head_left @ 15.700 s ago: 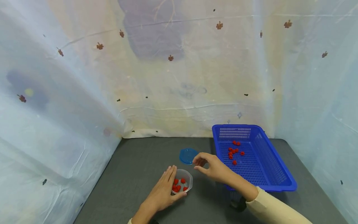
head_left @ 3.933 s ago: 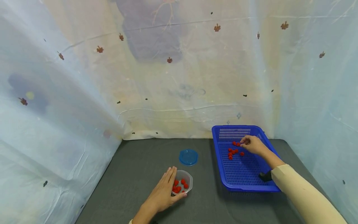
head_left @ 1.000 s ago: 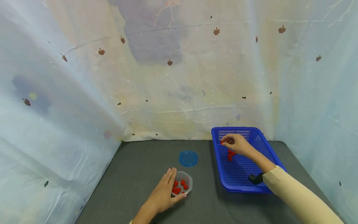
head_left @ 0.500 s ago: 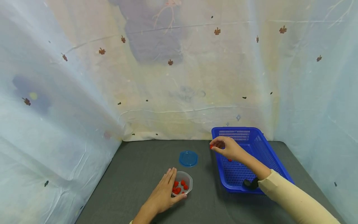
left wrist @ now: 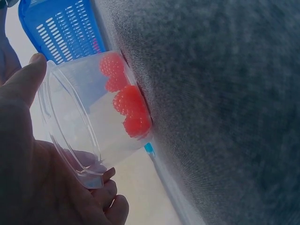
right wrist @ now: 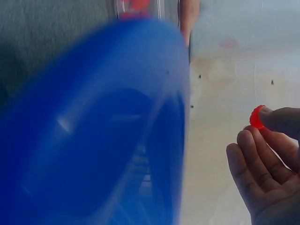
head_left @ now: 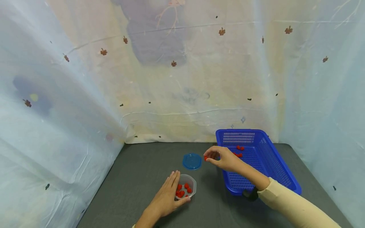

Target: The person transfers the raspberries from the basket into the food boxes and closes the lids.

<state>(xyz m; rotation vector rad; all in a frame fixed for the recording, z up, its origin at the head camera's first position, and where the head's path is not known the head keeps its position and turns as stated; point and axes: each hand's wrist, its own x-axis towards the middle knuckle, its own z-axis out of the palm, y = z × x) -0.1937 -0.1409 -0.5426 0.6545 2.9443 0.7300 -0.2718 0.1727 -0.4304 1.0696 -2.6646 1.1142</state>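
The red raspberry (right wrist: pixel 256 117) is pinched between the thumb and forefinger of the right hand (head_left: pixel 223 159); the other fingers of this hand are bent and clear of the fruit. The raspberry is located above the table, just beside the blue lid (head_left: pixel 192 161) and left of the blue basket (head_left: pixel 282 169). The clear container (head_left: pixel 194 182) stands upright on the table nearer the person, with several loose raspberries (head_left: pixel 186 186) on its floor. The left hand (head_left: pixel 165 197) holds the container: fingers together along the left side, thumb apart from them on the near side. The lid lies flat beyond the container, not touching it. More raspberries lie in the far left part of the basket, partly hidden by the right hand. The grey table (head_left: pixel 137 177) meets a printed sheet (head_left: pixel 199 85) at the rear.
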